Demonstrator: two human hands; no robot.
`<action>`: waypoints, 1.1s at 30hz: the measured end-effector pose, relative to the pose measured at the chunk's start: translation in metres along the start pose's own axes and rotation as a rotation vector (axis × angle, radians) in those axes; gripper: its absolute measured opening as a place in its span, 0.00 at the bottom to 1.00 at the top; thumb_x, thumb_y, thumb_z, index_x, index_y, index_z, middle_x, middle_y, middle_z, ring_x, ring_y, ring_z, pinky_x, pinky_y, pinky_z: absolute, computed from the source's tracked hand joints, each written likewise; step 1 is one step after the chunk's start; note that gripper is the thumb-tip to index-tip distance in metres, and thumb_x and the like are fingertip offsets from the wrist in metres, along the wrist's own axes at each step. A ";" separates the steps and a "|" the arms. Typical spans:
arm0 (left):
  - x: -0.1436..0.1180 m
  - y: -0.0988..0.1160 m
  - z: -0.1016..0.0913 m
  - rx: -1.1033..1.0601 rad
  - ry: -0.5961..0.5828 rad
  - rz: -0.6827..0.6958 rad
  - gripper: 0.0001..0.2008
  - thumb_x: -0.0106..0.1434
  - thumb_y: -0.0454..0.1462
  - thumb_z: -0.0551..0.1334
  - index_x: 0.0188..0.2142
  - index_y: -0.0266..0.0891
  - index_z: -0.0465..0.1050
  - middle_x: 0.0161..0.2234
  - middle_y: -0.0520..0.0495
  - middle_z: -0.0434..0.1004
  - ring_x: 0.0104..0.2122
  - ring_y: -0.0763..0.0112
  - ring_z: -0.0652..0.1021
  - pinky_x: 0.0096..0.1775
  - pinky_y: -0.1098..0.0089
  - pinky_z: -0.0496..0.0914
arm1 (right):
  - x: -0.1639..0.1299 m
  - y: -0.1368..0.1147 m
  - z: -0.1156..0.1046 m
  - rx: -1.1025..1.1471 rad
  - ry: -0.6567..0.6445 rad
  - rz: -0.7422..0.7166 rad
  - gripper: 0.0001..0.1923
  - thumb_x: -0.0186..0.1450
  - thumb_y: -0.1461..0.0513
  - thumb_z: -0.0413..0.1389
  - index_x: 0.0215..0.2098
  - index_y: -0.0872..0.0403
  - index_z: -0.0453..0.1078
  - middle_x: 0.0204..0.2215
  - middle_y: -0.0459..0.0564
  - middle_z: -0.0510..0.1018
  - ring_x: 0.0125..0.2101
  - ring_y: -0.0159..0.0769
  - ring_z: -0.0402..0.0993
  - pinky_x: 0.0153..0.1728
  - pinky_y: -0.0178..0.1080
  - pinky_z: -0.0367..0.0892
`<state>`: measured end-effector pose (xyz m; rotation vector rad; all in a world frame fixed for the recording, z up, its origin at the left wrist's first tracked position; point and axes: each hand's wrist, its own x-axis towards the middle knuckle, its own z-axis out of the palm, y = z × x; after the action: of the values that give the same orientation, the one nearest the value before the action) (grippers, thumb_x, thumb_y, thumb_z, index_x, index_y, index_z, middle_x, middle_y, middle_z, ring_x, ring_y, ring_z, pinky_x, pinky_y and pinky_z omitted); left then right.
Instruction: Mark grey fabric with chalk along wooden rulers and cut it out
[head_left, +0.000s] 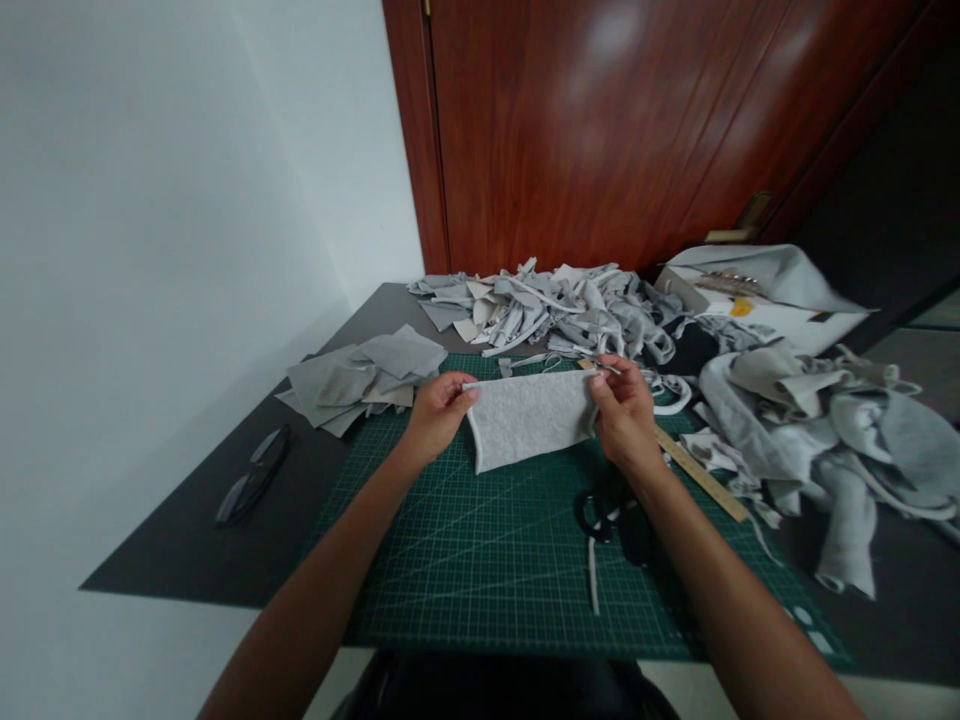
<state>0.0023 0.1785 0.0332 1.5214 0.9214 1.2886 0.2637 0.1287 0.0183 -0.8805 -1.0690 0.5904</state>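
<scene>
A light grey piece of fabric (534, 418) is stretched between my two hands above the green cutting mat (480, 560). My left hand (442, 410) pinches its upper left corner between thumb and fingers. At the upper right corner, my right hand (621, 405) grips the same piece, with its fingers closed. The fabric's lower edge hangs free and slants up toward the right. Black-handled scissors (596, 518) lie on the mat below my right hand, partly hidden by the forearm. A thin fabric strip (593, 578) lies beside their handle.
Flat grey fabric pieces (367, 375) are stacked at the left, near the glasses (253, 475). A heap of scraps (555, 300) lines the back. At right are a wooden ruler (701, 472), crumpled fabric (795, 420) and a white box (772, 305). A wall and wooden door (570, 140) bound the table.
</scene>
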 end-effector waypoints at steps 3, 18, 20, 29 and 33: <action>0.003 -0.003 -0.003 0.074 0.045 0.041 0.09 0.55 0.40 0.67 0.34 0.39 0.77 0.29 0.50 0.78 0.30 0.69 0.76 0.34 0.70 0.68 | 0.003 0.000 -0.004 -0.094 -0.052 -0.016 0.21 0.63 0.50 0.67 0.51 0.45 0.73 0.34 0.43 0.75 0.32 0.37 0.69 0.35 0.38 0.65; 0.010 -0.005 -0.011 0.209 0.241 0.136 0.07 0.58 0.38 0.64 0.36 0.41 0.70 0.27 0.54 0.72 0.28 0.70 0.73 0.35 0.69 0.65 | -0.001 0.000 0.004 -0.167 -0.053 -0.038 0.17 0.62 0.47 0.67 0.38 0.47 0.70 0.31 0.44 0.75 0.31 0.37 0.71 0.34 0.40 0.67; 0.011 -0.006 -0.011 0.183 0.244 0.128 0.08 0.58 0.37 0.64 0.37 0.42 0.68 0.27 0.55 0.70 0.28 0.70 0.73 0.35 0.70 0.65 | -0.002 -0.002 0.006 -0.140 -0.006 -0.045 0.18 0.61 0.48 0.68 0.40 0.46 0.69 0.31 0.44 0.75 0.31 0.37 0.72 0.34 0.40 0.68; 0.001 -0.007 0.003 0.047 0.223 0.189 0.15 0.56 0.38 0.69 0.37 0.43 0.63 0.29 0.57 0.68 0.29 0.74 0.73 0.35 0.72 0.66 | -0.002 -0.006 -0.001 -0.269 0.010 -0.156 0.10 0.67 0.51 0.62 0.36 0.48 0.73 0.30 0.45 0.75 0.30 0.39 0.69 0.33 0.41 0.65; -0.008 -0.007 0.012 0.060 0.132 0.165 0.13 0.56 0.41 0.70 0.30 0.42 0.67 0.26 0.56 0.68 0.27 0.74 0.71 0.33 0.72 0.64 | -0.007 -0.003 0.000 -0.394 -0.075 -0.125 0.10 0.70 0.52 0.58 0.39 0.48 0.78 0.31 0.47 0.79 0.30 0.40 0.72 0.33 0.42 0.65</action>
<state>0.0130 0.1710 0.0232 1.6010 0.9418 1.5065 0.2606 0.1212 0.0175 -1.1285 -1.3239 0.3127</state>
